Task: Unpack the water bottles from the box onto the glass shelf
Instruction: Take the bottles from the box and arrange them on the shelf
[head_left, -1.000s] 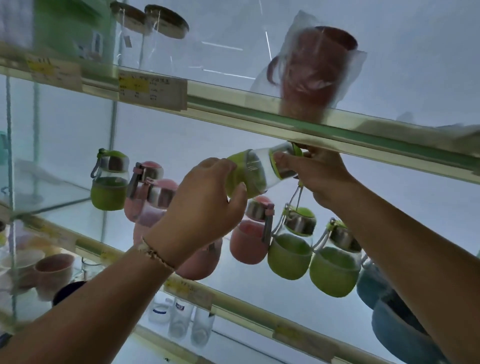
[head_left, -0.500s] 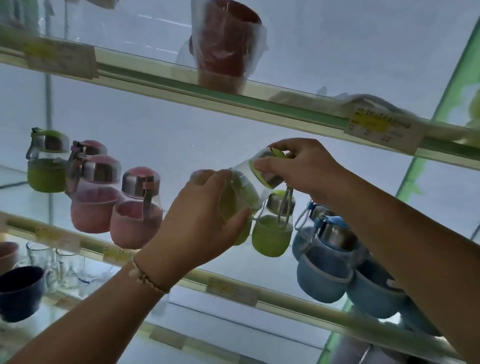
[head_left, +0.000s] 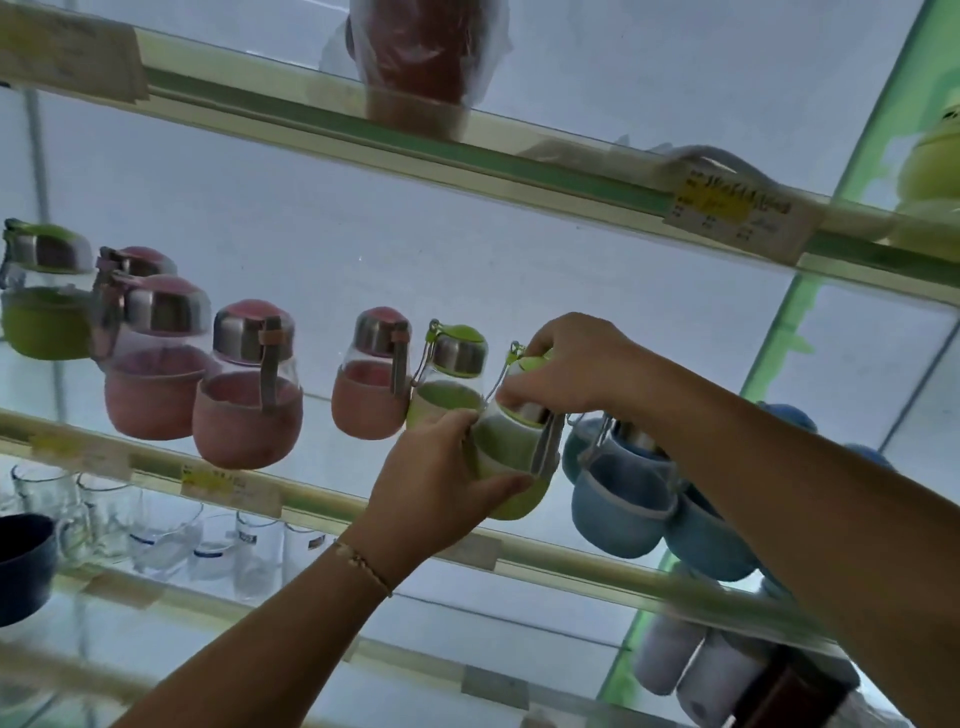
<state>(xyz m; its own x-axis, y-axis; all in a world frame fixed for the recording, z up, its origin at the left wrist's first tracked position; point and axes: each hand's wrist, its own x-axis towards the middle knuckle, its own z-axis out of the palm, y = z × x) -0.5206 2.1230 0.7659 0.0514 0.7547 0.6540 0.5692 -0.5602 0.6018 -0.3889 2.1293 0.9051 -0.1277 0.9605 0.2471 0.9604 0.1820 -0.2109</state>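
A green-sleeved glass water bottle (head_left: 511, 457) with a steel cap stands nearly upright at the front of the glass shelf (head_left: 322, 501). My left hand (head_left: 441, 483) grips its green base from the left. My right hand (head_left: 566, 369) holds its cap from above. Right behind it stands another green bottle (head_left: 452, 374). Pink bottles (head_left: 244, 395) line the shelf to the left, and blue bottles (head_left: 618, 499) crowd close on the right. The box is out of view.
A wrapped red cup (head_left: 415, 67) sits on the shelf above, whose edge carries a price label (head_left: 737, 213). Clear glass mugs (head_left: 171, 535) and a dark bowl (head_left: 21, 561) stand on the shelf below. A green upright post (head_left: 779, 343) bounds the right side.
The green bottle went from tilted in the air to nearly upright and lower, down at the shelf between the green and blue bottles. Both hands moved down with it. The camera view swung right.
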